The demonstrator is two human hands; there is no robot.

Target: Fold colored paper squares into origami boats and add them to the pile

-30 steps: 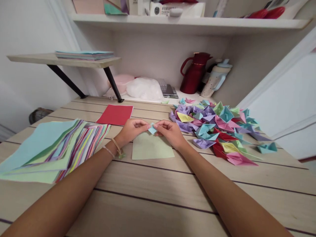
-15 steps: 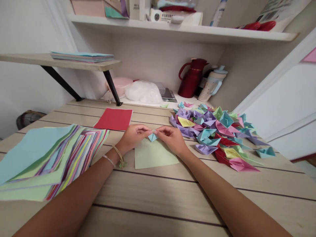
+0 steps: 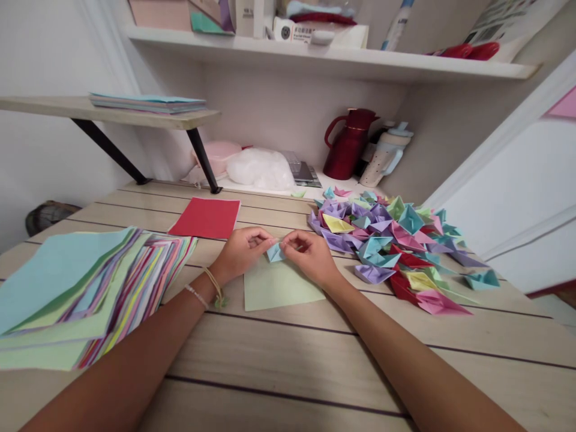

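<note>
A small folded piece of light blue paper is pinched between my two hands, above a pale green sheet lying on the table. My left hand holds its left edge between thumb and fingertips. On the other side, my right hand grips the right part with thumb and forefinger, covering some of it. Bracelets circle my left wrist.
To the left lies a fanned stack of coloured paper. A red paper pad sits beyond my left hand. Many folded paper boats are heaped on the right. A red jug and a pale tumbler stand behind.
The folded blue paper has turned from a triangle pointing down to a tilted, squarer shape, and has shifted slightly left. Both hands keep pinching it.
</note>
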